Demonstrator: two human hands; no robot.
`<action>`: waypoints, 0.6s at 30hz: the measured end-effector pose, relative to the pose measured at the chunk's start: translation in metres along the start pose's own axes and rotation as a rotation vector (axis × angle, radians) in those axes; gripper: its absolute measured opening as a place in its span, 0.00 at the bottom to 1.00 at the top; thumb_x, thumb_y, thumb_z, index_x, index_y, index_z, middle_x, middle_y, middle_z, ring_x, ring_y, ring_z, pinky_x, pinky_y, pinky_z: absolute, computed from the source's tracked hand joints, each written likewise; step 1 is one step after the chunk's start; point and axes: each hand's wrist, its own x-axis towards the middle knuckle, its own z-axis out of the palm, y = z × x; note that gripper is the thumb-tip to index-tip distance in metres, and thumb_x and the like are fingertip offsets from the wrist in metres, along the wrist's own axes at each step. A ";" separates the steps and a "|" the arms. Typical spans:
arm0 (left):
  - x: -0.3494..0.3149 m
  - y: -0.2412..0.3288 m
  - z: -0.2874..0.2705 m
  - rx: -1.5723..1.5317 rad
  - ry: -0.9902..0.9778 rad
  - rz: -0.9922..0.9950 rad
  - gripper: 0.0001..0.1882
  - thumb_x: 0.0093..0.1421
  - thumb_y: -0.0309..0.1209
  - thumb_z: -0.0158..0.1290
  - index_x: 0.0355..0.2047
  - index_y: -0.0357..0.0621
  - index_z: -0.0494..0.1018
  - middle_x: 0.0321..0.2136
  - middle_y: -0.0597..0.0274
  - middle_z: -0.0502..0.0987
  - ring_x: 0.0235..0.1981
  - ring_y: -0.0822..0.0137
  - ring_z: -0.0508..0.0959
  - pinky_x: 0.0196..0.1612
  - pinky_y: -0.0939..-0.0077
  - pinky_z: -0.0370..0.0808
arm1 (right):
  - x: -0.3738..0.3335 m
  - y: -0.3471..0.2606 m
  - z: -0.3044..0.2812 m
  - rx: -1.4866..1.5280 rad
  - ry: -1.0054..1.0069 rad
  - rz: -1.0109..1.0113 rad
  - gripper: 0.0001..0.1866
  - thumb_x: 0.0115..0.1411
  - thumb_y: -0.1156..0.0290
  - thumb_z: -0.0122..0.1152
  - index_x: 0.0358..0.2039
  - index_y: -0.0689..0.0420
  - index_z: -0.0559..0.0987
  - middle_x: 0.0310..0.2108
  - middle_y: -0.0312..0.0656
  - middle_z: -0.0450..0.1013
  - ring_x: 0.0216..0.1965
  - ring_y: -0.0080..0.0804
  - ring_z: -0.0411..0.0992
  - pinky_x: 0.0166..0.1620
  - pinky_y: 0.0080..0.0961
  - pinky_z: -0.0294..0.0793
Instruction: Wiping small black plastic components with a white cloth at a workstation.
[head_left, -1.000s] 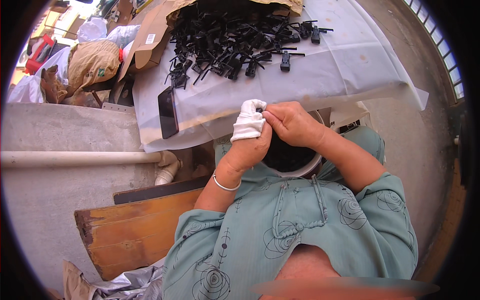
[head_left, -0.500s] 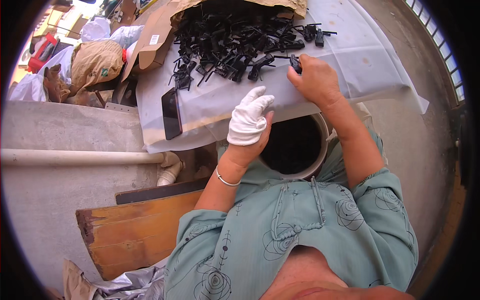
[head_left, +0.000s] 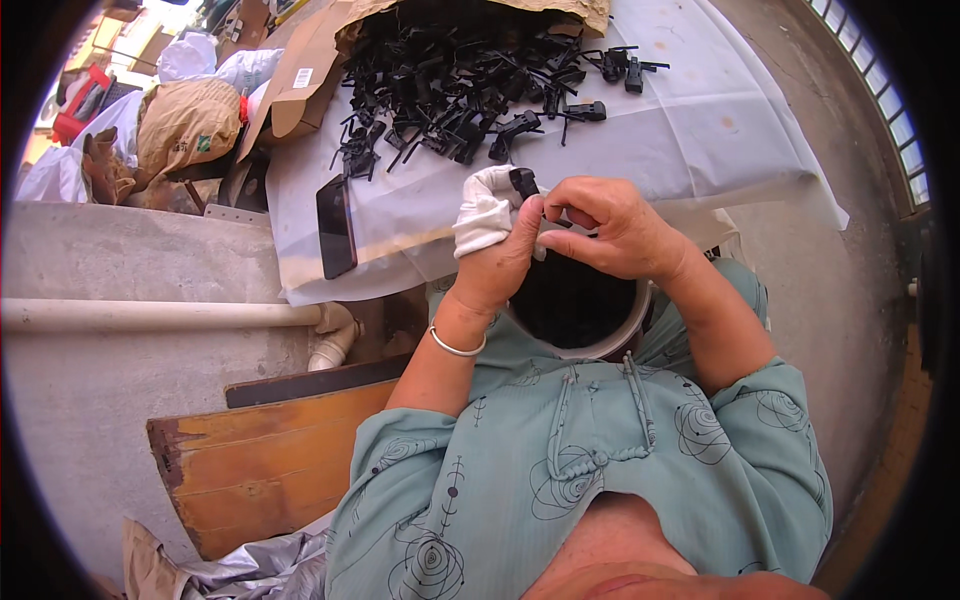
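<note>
My left hand (head_left: 497, 235), in a white glove that leaves the thumb bare, grips a small black plastic part (head_left: 523, 182) above the table's front edge. My right hand (head_left: 622, 228) is bare and meets it from the right, its thumb and curled fingers closed at the part's lower end. A dark sliver shows between those fingers; the rest there is hidden. Just below both hands is a round bucket (head_left: 641, 312) with a dark inside. Beyond them spreads a heap of similar black plastic parts (head_left: 450, 95), many with thin sticks jutting out.
White plastic sheeting (head_left: 700, 130) covers the table. A dark phone (head_left: 337, 228) lies near its left front edge. Behind the heap is an open brown paper sack (head_left: 590, 12), with a cardboard flap (head_left: 300, 95) on the left. A pipe (head_left: 160, 315) and wooden board (head_left: 270, 465) are lower left.
My right hand has come down and left from the table with a black part, which is now in my left hand. The left fingers have closed around it.
</note>
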 end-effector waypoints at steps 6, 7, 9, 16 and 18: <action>-0.010 0.018 -0.004 -0.155 -0.040 -0.151 0.16 0.59 0.24 0.48 0.45 0.42 0.57 0.27 0.65 0.71 0.19 0.79 0.69 0.18 0.88 0.65 | 0.000 -0.002 0.010 -0.058 0.224 0.031 0.16 0.44 0.66 0.69 0.22 0.58 0.68 0.15 0.33 0.57 0.17 0.21 0.52 0.20 0.18 0.55; -0.011 0.020 -0.005 -0.165 -0.122 -0.206 0.15 0.59 0.24 0.47 0.46 0.41 0.59 0.27 0.65 0.71 0.19 0.79 0.70 0.18 0.88 0.66 | -0.001 -0.002 0.011 -0.060 0.225 0.032 0.16 0.44 0.66 0.69 0.22 0.58 0.68 0.15 0.33 0.57 0.17 0.21 0.52 0.20 0.18 0.55; -0.015 0.022 -0.008 -0.175 -0.203 -0.261 0.15 0.59 0.23 0.47 0.46 0.41 0.60 0.27 0.65 0.71 0.19 0.79 0.71 0.19 0.88 0.66 | -0.003 0.000 0.014 0.075 0.199 0.222 0.17 0.44 0.66 0.70 0.22 0.58 0.68 0.15 0.31 0.54 0.18 0.17 0.52 0.20 0.17 0.54; -0.019 0.015 -0.007 -0.023 -0.046 -0.149 0.14 0.57 0.22 0.49 0.44 0.37 0.64 0.27 0.67 0.71 0.20 0.82 0.68 0.21 0.88 0.67 | -0.001 -0.004 0.008 0.122 0.024 0.357 0.15 0.54 0.64 0.60 0.23 0.60 0.68 0.17 0.33 0.58 0.21 0.20 0.54 0.24 0.20 0.59; -0.018 0.016 -0.007 -0.016 -0.028 -0.162 0.14 0.57 0.22 0.49 0.44 0.37 0.64 0.27 0.66 0.71 0.20 0.82 0.68 0.21 0.88 0.67 | -0.003 -0.001 0.008 0.143 -0.040 0.197 0.15 0.61 0.65 0.50 0.22 0.62 0.69 0.18 0.34 0.60 0.23 0.22 0.56 0.28 0.22 0.62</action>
